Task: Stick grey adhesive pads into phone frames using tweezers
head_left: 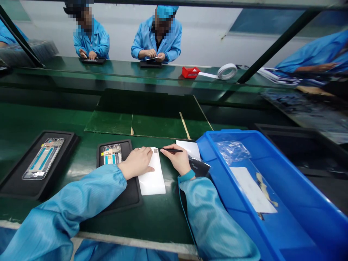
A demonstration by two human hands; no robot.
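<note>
My left hand (138,161) holds a narrow white sheet (153,181) at its left side, with the thumb apart from the bent fingers. Near the sheet's top is a small dark grey square (156,150). My right hand (178,159) is closed around thin black tweezers (174,150), their tip at that square. Partly hidden behind my left hand and sleeve, a phone frame (112,154) with blue strips rests in a black tray (127,197). Around my right wrist runs a blue band (187,176) with a cord hanging down.
Left stands another black tray (45,192) with a phone frame (45,159). A blue bin (231,195) at right contains clear plastic and white paper. White paper (189,148) and a black packet (199,166) lie beside it. Across the bench, people in blue work near a red tape dispenser (190,72).
</note>
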